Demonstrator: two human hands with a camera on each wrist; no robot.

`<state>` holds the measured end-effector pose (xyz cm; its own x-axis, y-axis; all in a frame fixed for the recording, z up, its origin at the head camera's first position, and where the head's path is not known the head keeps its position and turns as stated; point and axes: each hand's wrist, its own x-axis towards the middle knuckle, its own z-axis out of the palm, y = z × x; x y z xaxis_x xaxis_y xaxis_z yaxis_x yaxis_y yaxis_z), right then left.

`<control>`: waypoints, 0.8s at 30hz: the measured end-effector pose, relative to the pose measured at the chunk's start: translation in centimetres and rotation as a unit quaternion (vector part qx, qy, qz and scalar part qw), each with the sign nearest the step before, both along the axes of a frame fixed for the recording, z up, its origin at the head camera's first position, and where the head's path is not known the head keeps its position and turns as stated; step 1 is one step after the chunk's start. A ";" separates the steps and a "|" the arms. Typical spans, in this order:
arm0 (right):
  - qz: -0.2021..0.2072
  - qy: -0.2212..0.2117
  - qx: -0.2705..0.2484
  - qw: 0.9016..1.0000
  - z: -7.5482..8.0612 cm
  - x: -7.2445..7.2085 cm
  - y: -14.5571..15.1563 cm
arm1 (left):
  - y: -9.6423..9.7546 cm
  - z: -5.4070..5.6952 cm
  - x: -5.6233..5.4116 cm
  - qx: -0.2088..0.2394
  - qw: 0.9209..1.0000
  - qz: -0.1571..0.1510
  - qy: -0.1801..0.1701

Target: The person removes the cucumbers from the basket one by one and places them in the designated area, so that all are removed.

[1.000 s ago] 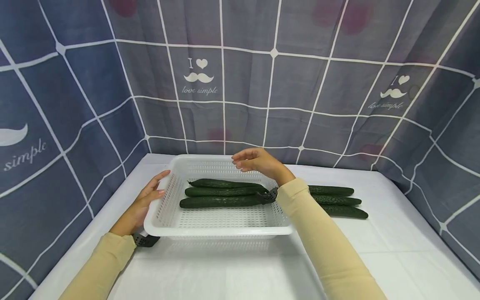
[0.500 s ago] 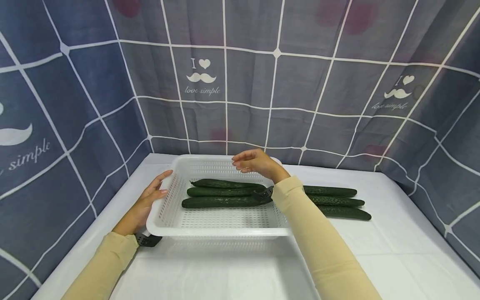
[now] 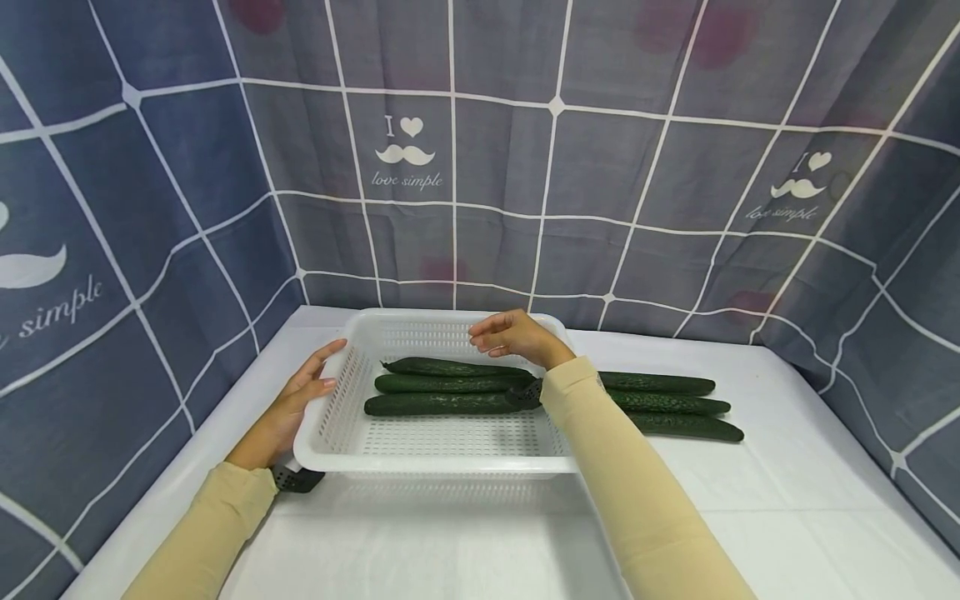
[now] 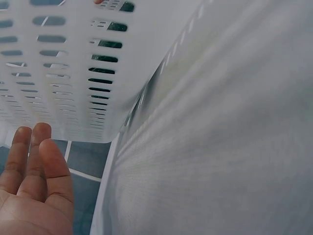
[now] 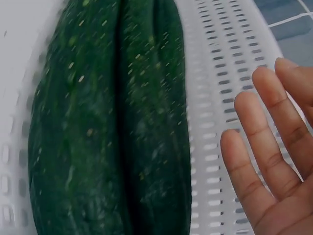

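Observation:
My left hand (image 3: 288, 408) lies along the left end of a white perforated plastic basket (image 3: 435, 463). In the left wrist view the fingers (image 4: 56, 161) are nearly straight beside the slotted outer wall. Inside the basket, three dark green cucumbers (image 3: 442, 404) lie side by side. My right hand (image 3: 517, 336) hovers over them towards the basket's back right part, fingers slightly bent and holding nothing. In the right wrist view its spread fingertips (image 5: 234, 147) are apart from the cucumbers (image 5: 78, 127). My right forearm and black wrist camera hide their right ends.
Three more cucumbers (image 3: 667, 404) lie on the white tablecloth (image 3: 810, 467) right of the basket, their left ends hidden by my right sleeve (image 3: 637, 483). A grey-blue checked curtain (image 3: 495, 167) encloses the table at the back and both sides.
My right hand has come down slightly and a little towards me above the basket. The left hand, basket and cucumbers stay in place; the head view has shifted slightly.

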<state>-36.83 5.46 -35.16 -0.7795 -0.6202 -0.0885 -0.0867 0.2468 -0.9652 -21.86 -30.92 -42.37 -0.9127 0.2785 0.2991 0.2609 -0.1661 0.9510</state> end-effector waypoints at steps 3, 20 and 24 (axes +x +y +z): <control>-0.001 0.004 0.024 1.000 -0.2 0.0 0.0 | 0.0 0.1 0.0 -0.001 1.000 0.001 0.003; 0.039 0.052 0.164 0.984 -0.7 0.5 -0.3 | 0.2 0.1 0.0 0.003 1.000 -0.007 0.008; 0.033 0.054 0.180 0.982 -1.0 0.4 -0.7 | 0.1 0.1 0.0 0.000 1.000 -0.005 0.008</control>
<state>-36.42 4.79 -36.19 -0.7552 -0.6139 -0.2297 -0.2120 0.5604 -0.8006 -21.91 -30.80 -42.30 -0.9045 0.2888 0.3139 0.2748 -0.1682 0.9467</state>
